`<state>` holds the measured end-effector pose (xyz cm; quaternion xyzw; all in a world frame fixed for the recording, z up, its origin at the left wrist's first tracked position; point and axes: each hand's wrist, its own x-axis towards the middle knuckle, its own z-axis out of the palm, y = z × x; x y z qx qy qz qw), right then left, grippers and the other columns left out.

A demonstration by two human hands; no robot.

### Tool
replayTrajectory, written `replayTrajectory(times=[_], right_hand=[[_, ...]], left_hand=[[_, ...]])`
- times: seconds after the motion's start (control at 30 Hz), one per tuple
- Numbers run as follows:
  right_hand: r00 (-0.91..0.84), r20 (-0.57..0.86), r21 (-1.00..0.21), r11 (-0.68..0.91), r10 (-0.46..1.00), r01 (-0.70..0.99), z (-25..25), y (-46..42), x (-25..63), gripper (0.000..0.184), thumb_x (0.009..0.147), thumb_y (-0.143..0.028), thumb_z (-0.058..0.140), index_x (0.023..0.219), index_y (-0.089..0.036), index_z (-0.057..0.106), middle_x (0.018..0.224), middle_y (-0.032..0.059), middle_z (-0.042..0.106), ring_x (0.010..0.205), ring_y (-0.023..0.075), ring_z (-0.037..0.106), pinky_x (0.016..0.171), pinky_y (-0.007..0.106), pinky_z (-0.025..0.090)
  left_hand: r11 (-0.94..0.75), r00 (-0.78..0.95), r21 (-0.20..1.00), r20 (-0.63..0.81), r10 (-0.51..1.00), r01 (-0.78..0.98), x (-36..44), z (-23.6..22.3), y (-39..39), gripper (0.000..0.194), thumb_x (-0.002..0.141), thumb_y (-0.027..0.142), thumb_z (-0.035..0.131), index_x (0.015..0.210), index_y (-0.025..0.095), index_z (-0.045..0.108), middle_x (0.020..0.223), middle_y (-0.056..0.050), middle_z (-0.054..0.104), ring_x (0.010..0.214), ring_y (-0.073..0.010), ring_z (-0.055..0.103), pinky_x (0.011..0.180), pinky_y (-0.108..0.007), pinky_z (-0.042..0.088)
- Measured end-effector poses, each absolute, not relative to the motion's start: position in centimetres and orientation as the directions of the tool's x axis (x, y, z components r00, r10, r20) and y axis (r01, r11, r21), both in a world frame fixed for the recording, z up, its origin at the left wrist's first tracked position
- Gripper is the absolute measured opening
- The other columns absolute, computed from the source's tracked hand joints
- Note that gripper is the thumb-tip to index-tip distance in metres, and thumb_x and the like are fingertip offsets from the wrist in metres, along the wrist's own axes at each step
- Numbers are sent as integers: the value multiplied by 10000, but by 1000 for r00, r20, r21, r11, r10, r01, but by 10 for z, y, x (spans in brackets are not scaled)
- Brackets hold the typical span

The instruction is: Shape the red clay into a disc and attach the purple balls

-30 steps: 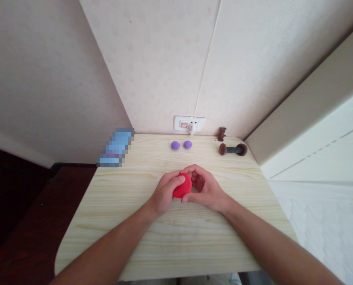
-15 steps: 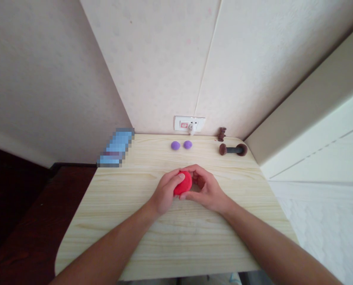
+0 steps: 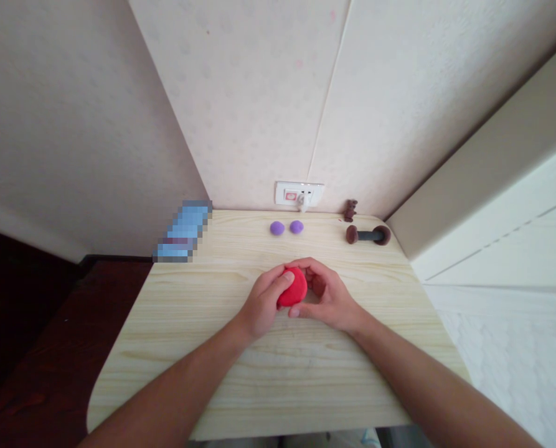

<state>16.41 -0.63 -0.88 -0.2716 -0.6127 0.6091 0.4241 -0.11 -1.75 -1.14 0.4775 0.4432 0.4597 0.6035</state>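
Note:
A smooth red lump of clay (image 3: 296, 287), rounded and flattened, is held above the middle of the table. My left hand (image 3: 262, 303) grips it from the left, its thumb lying across the top and its other fingers behind and under it. My right hand (image 3: 328, 295) curls around the right side. Its fingertips reach the far edge of the lump and its thumb lies by the near edge, with a gap between palm and clay. The underside of the lump is hidden.
Two small purple balls (image 3: 287, 228) lie on the wood-grain table (image 3: 278, 379) near the wall socket (image 3: 291, 194). At the back right are a brown bear figure (image 3: 350, 211) and a brown dumbbell-shaped piece with a dark bar (image 3: 366, 236). A blurred blue panel (image 3: 183, 231) stands back left.
The red clay has shifted slightly right and turned a little in my fingers. My right thumb has slid a little to the right along its near edge.

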Motion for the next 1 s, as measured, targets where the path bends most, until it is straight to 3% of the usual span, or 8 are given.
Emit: replayTrajectory(times=[0.17,0.4,0.6,0.8,1.0], right_hand=[[-482,177,-984,138,858,-116,-6,-7,165,555,736,-240,894,1228,-252,637,1030,42,710,925,190,660,817,315,549],[-514,203,-977,141,833,-158,-6,-5,167,584,741,-263,893,1258,-233,626,1036,40,710,916,174,669,856,314,563],[-495,203,-979,163,845,-124,-5,-6,166,485,797,-271,849,1231,-245,634,1034,42,725,909,176,691,818,303,576],[-500,232,-973,205,834,-110,-7,-5,167,665,677,-322,936,1249,-235,608,1080,54,723,963,203,697,867,326,580],[-460,240,-966,259,855,-22,-7,-7,166,630,693,-238,923,1244,-228,616,1057,47,726,962,197,695,862,309,565]], left_hand=[[98,197,989,-75,977,-108,-1,-11,-19,272,927,427,565,905,183,682,844,-26,650,804,-175,556,752,-275,452],[124,207,985,-97,973,-122,0,-11,-19,320,924,457,563,884,156,661,761,-11,587,703,-140,498,632,-247,404],[159,212,975,-124,969,-158,1,-10,-20,314,910,463,577,843,159,621,688,14,523,603,-114,423,521,-236,319],[114,208,983,-83,975,-141,0,-11,-19,299,919,448,579,880,165,671,806,-24,616,755,-154,523,701,-267,436],[118,209,981,-85,974,-154,2,-11,-17,294,919,450,581,909,178,691,856,-36,652,813,-178,559,767,-290,459]])
